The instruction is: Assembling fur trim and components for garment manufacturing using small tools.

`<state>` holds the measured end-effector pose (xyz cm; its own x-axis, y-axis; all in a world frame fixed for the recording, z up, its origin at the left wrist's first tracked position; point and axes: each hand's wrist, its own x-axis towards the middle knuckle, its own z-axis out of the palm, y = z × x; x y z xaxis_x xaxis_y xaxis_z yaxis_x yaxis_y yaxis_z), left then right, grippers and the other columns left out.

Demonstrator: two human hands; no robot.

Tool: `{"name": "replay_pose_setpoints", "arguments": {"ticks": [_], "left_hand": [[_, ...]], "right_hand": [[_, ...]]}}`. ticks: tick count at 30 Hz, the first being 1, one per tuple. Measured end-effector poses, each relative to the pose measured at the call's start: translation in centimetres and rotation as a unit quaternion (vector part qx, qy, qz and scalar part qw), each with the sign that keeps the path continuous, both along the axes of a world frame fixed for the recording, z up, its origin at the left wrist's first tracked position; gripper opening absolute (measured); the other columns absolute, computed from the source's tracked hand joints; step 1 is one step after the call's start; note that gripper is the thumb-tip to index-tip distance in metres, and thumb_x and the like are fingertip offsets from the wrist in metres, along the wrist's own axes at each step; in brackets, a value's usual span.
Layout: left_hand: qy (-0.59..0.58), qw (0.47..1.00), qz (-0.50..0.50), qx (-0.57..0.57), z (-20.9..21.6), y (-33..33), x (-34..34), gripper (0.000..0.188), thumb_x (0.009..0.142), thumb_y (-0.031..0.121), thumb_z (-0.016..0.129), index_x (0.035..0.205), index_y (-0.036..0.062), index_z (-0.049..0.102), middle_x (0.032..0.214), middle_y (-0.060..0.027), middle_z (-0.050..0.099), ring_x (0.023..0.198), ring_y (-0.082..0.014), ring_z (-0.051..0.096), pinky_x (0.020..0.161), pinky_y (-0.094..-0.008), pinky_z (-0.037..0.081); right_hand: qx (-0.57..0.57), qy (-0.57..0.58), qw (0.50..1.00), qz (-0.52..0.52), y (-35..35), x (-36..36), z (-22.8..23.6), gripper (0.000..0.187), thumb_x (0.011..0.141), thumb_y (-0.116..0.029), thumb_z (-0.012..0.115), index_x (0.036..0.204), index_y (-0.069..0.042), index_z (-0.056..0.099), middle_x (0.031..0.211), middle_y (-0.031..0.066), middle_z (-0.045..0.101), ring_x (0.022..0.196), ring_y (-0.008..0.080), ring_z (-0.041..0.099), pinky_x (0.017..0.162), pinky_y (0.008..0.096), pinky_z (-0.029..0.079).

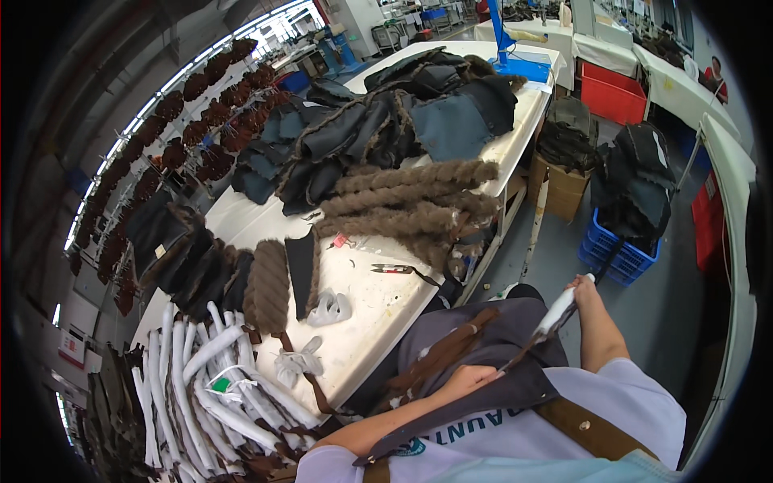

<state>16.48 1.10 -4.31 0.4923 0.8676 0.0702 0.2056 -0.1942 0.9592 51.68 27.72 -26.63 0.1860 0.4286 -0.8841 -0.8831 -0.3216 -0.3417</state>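
Note:
A long narrow strip, white and puffy at its upper part and brown lower down, is stretched over my lap. My right hand is closed around its white upper end, out to the right. Nearer my body, my left hand is closed on the strip's brown lower end; its fingertips are partly hidden. Under the strip lies a dark apron, with loose brown strips across it just beyond my left hand. Thread snips rest near the table's edge.
The white table bears brown twisted fur rolls and a pile of dark fur-lined pieces. White rolls are bundled at left. A blue crate, a carton and a red bin stand at right.

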Motion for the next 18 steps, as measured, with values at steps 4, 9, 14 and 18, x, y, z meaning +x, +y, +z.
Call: {"name": "replay_pose_setpoints", "arguments": {"ticks": [4, 9, 14, 18], "left_hand": [[0.01, 1.0, -0.008, -0.026, 2.8, -0.5, -1.5, 0.034, 0.091, 0.027, 0.05, 0.071, -0.0011, 0.047, 0.058, -0.0105, 0.039, 0.054, -0.0121, 0.036, 0.051, -0.028, 0.036], [0.027, 0.995, -0.017, -0.091, 6.8, -2.6, -4.4, 0.034, 0.091, 0.025, 0.05, 0.068, 0.0012, 0.044, 0.059, -0.0032, 0.043, 0.056, -0.0091, 0.037, 0.053, -0.0253, 0.034], [-0.619, 0.704, 0.134, -0.321, 9.2, -3.1, -9.5, 0.019, 0.088, 0.02, 0.048, 0.07, 0.0138, 0.049, 0.058, 0.0047, 0.039, 0.049, -0.0079, 0.035, 0.047, -0.0213, 0.029], [-0.708, 0.684, 0.167, -0.058, 14.0, -3.4, -11.9, 0.024, 0.082, 0.016, 0.052, 0.104, 0.0077, 0.05, 0.088, -0.0005, 0.052, 0.074, -0.0094, 0.05, 0.068, -0.0271, 0.04]], "right_hand": [[0.039, -0.013, 0.998, -0.052, 1.3, 3.2, 0.7, 0.027, 0.084, -0.015, 0.045, 0.058, -0.014, 0.039, 0.043, -0.0026, 0.028, 0.033, 0.0109, 0.026, 0.034, 0.0268, 0.029], [0.077, -0.054, 0.991, -0.097, 1.5, 7.0, 1.6, 0.027, 0.084, -0.013, 0.046, 0.057, -0.014, 0.039, 0.043, -0.003, 0.03, 0.033, 0.0094, 0.026, 0.034, 0.0248, 0.028], [0.281, 0.099, 0.951, 0.084, -2.9, -5.5, 16.0, 0.022, 0.088, -0.027, 0.056, 0.076, -0.011, 0.046, 0.047, -0.0048, 0.028, 0.039, 0.0079, 0.029, 0.039, 0.0237, 0.03], [0.362, 0.158, 0.903, 0.167, -11.3, -12.4, 27.3, 0.025, 0.087, -0.033, 0.057, 0.08, -0.011, 0.048, 0.051, -0.0046, 0.033, 0.044, 0.0081, 0.033, 0.047, 0.0227, 0.035]]}}
